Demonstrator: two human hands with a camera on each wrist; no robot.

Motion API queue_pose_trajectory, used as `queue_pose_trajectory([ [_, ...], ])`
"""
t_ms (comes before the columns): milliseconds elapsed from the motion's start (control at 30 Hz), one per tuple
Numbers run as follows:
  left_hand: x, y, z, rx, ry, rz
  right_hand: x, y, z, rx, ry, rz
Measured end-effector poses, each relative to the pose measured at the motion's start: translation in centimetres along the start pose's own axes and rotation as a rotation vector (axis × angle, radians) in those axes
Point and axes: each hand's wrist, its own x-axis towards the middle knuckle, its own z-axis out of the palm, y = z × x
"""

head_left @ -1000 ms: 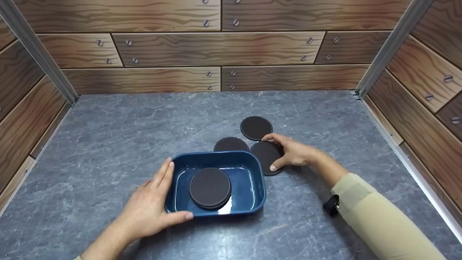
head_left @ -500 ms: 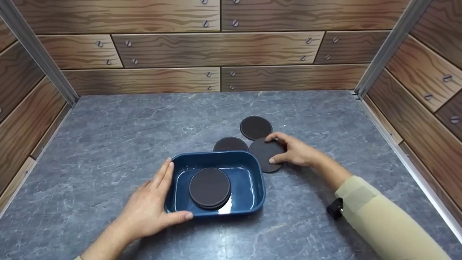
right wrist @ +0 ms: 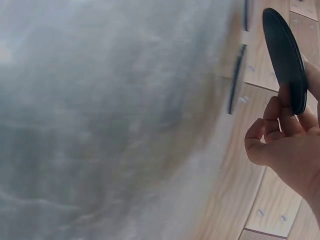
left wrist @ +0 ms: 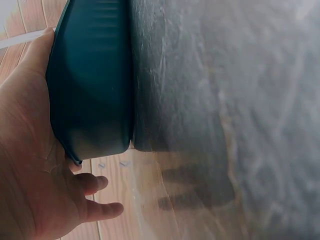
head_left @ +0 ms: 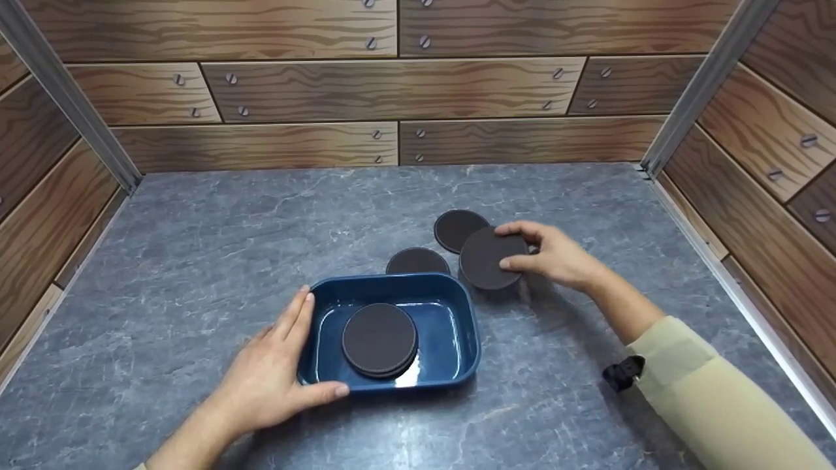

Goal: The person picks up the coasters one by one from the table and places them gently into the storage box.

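My right hand (head_left: 562,258) pinches a dark round coaster (head_left: 486,261) by its right edge, thumb on top, and holds it raised off the table. In the right wrist view the held coaster (right wrist: 282,57) appears nearly edge-on. Around the left end of a blue rectangular baking dish (head_left: 450,339) my left hand (head_left: 261,375) keeps hold, thumb along the front and fingers at the back-left corner. Inside the dish lies a stack of similar coasters (head_left: 379,339). Another coaster (head_left: 418,261) sits behind the dish, partly hidden by its rim. One more coaster (head_left: 457,228) lies farther back, overlapped by the held one.
The table (head_left: 228,228) has a grey marbled top. Wood-patterned panels (head_left: 392,88) enclose it at the back and both sides, with metal posts (head_left: 705,85) at the corners. A black strap (head_left: 624,373) hangs at the right sleeve.
My right hand has lifted a coaster from the table beside the dish and moved it up, back and slightly right. The left hand and dish stay in place.
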Motion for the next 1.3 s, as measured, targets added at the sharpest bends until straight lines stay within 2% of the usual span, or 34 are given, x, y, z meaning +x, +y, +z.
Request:
queue_pose_trajectory([
  [200, 0.1, 0.0, 0.0, -0.001, 0.013, 0.006, -0.1, -2.0, 0.0, 0.108, 0.032, -0.022],
  [467, 0.1, 0.1, -0.1, -0.011, -0.007, -0.007, -0.7, -4.6, 1.8, 0.165, -0.008, -0.123],
  [633, 0.1, 0.1, -0.1, -0.010, -0.020, -0.013, -1.0, -6.2, 3.1, 0.160, -0.059, -0.176],
  [800, 0.1, 0.1, -0.1, -0.012, -0.028, -0.021, -1.1, -7.2, 4.6, 0.093, -0.097, -0.208],
  [933, 0.1, 0.0, -0.1, -0.016, -0.019, -0.017, -1.3, -7.7, 5.8, 0.034, -0.121, -0.244],
  [1100, 0.0, 0.0, -0.1, -0.016, 0.004, 0.000, -1.7, -8.5, 7.0, 0.016, -0.174, -0.297],
  [1300, 0.0, 0.0, 0.0, -0.012, 0.012, 0.004, -2.0, -9.2, 8.0, 0.027, -0.224, -0.292],
])
